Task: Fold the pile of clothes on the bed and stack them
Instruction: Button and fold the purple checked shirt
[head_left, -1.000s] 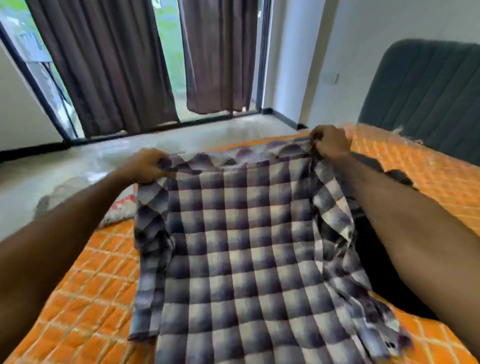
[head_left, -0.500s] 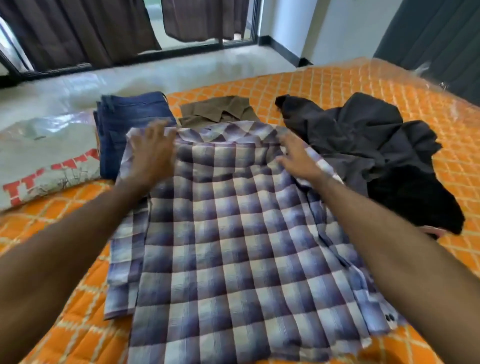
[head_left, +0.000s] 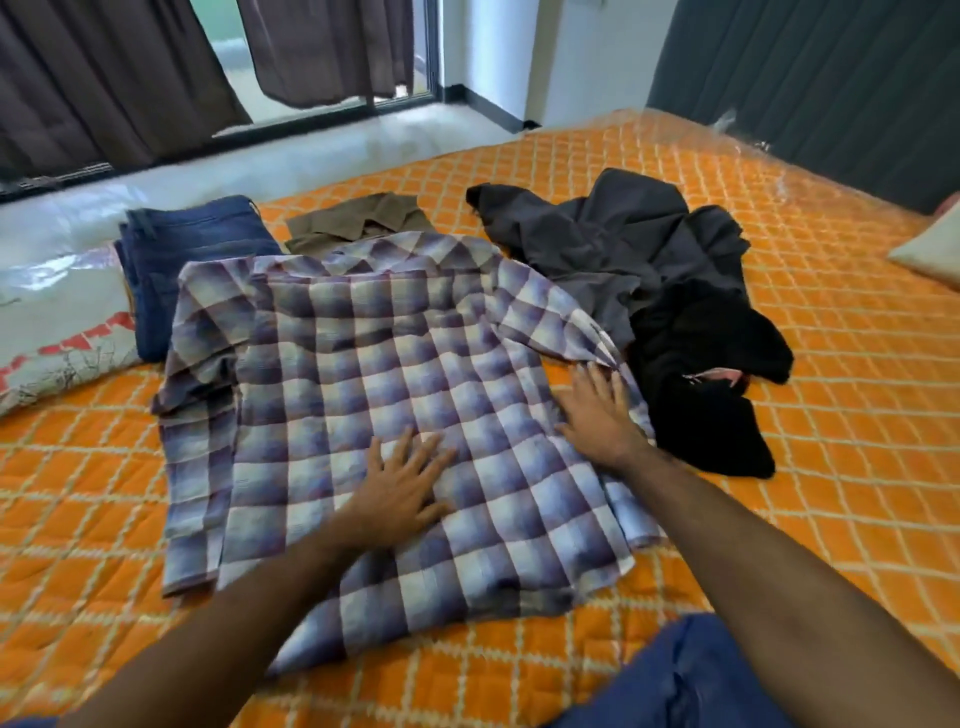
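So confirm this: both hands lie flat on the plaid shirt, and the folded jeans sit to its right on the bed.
One thing is wrong: the head view shows the folded jeans to the left of the plaid shirt, not the right. Both hands, left and right, do lie flat on it.

We see the plaid shirt (head_left: 384, 374) as thin woven cloth, matt and softly creased, lying on a bed (head_left: 779, 291) whose orange cover is quilted fabric with raised stitching; a glossy sheen at its far edge may be clear plastic film, though the blur there leaves us unsure. The jeans (head_left: 182, 260) are coarse blue denim, the olive garment (head_left: 363, 221) a plain matt weave, and the dark clothes (head_left: 649, 270) a smooth, dull cloth, the black part looking thicker and fuzzier.
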